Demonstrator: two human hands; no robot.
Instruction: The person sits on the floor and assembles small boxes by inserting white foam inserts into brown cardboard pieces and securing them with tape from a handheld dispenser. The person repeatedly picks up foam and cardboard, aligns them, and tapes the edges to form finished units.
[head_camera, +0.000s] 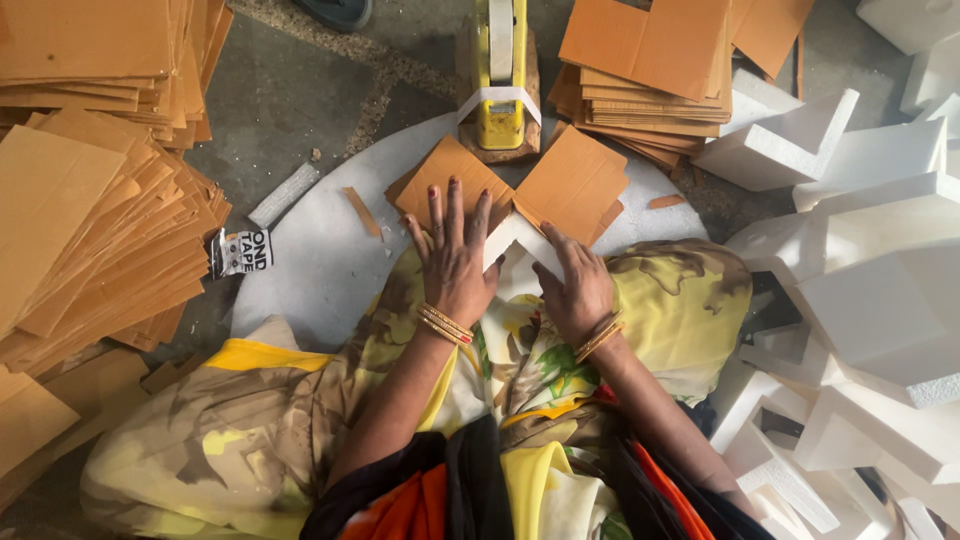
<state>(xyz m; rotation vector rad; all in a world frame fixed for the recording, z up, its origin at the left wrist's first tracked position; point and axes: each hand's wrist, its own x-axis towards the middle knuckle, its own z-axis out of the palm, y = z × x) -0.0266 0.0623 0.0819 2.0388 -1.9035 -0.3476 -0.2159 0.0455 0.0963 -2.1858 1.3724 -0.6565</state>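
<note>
The left hand (455, 262) lies flat, fingers spread and straight, pressing down on a square of brown cardboard (447, 185) that sits corner-up like a diamond. It clasps nothing. The right hand (575, 280) has its fingers curled onto a white foam corner piece (515, 240), an angled strip whose peak points toward 12 o'clock and whose two legs run down toward 7 and 5 o'clock; the fingers pinch its right leg. A second brown cardboard square (572, 182) lies against that leg at 1 o'clock from the hand, also tilted on a corner.

All of this rests on a pale round board (320, 260) across the person's lap. Open room on the board is at 9 to 10 o'clock of the left hand, with only a small cardboard sliver (360, 212) lying there. At 12 o'clock a yellow tape dispenser (500, 80) stands just beyond the squares, its white tape hanging over the front.

Farther out, fanned stacks of flat, matte cardboard sheets (80, 220) crowd the 9 o'clock side, and another stack (650, 80) sits at 1 o'clock. Blocky white foam pieces (870, 280), grainy at the cut edges, fill the 3 o'clock side closely. A small printed wrapper (240, 250) lies at the board's left rim.
</note>
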